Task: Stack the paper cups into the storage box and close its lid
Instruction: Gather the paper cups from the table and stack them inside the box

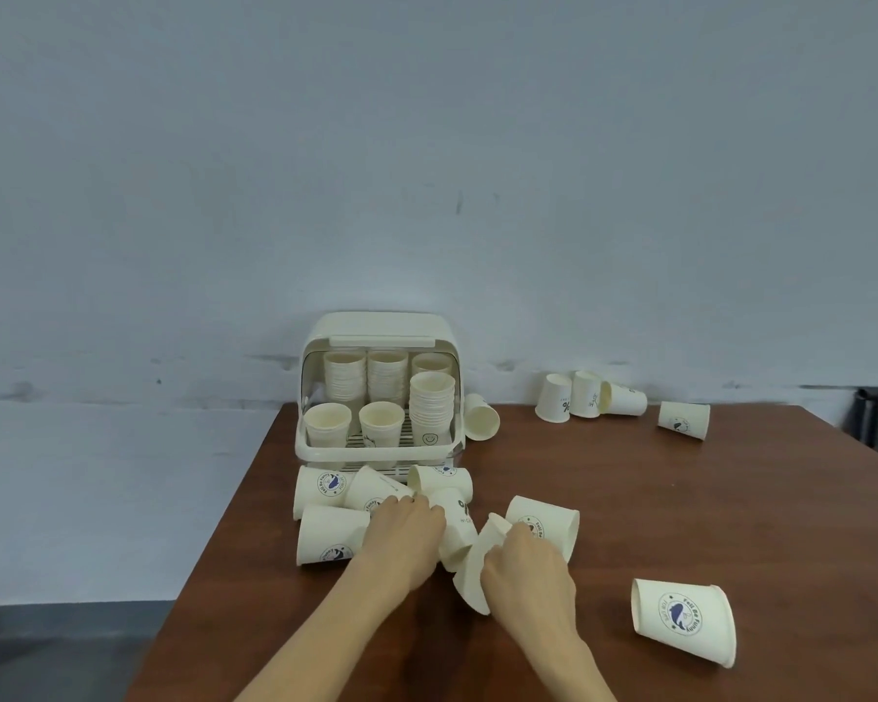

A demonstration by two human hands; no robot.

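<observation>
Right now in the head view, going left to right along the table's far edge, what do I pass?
Storage box → tipped cup beside it → cluster of three cups → lone tipped cup.

Two bare forearms, sleeveless, ringless fingers [406, 504].

The fallen cup [683, 619] at the near right of the tabletop [629, 499] bears a round blue emblem reading "Feel Be Funny". A far cup [553, 398] shows a "%" sign. A stacked cup in the storage box [429, 438] carries a smiley face
</observation>
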